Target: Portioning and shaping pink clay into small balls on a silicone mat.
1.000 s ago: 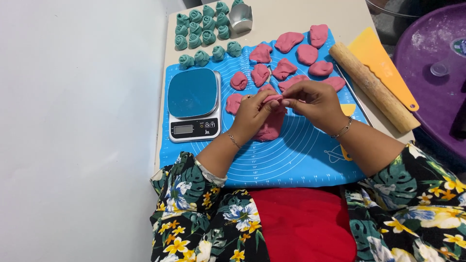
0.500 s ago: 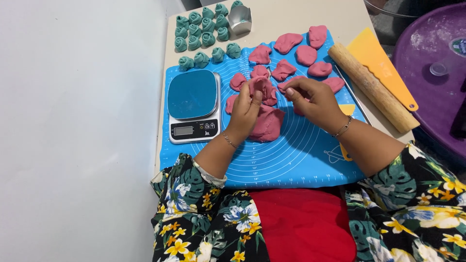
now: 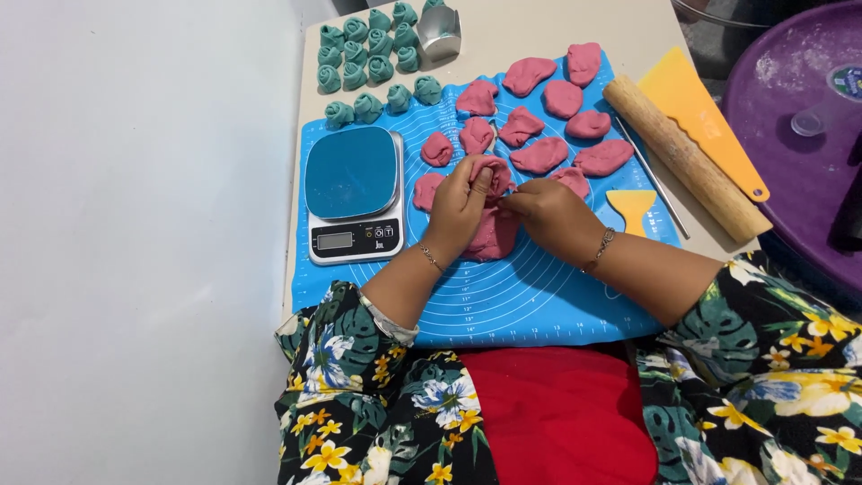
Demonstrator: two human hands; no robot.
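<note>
Both hands are curled onto the big pink dough lump (image 3: 492,232) mid-mat (image 3: 530,305), left hand (image 3: 460,202) pinching a piece at its top and right hand (image 3: 549,211) steadying, so I'd say pull gently for pieces matching the pink portions (image 3: 539,154) beyond.

We see pink dough (image 3: 492,235) on a blue gridded mat (image 3: 530,305), teal dough rosettes (image 3: 368,54) at the table's far left corner, a yellow scraper (image 3: 696,108), and floral sleeves (image 3: 359,350).
</note>
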